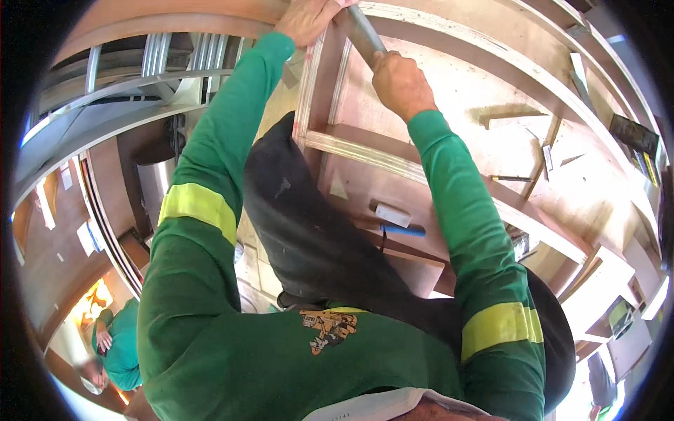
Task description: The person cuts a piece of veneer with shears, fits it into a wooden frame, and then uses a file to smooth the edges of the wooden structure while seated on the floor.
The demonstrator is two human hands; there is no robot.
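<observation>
Overhead, against plywood formwork [449, 91]
Right grip [400, 84] clamped on grey bar [365, 31]; left grip [307, 19] (fingers partly hidden) pressing timber frame [316, 77], closure unclear.

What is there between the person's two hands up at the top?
In the head view, a grey bar spans the gap: the right hand grips it, and its upper end reaches the left hand against the wooden frame.

Green sleeves [210, 161] bore yellow bands [199, 205]; the handle [365, 31] was grey, the plywood frame [365, 151] reddish-brown, the cloth [309, 231] black.
</observation>
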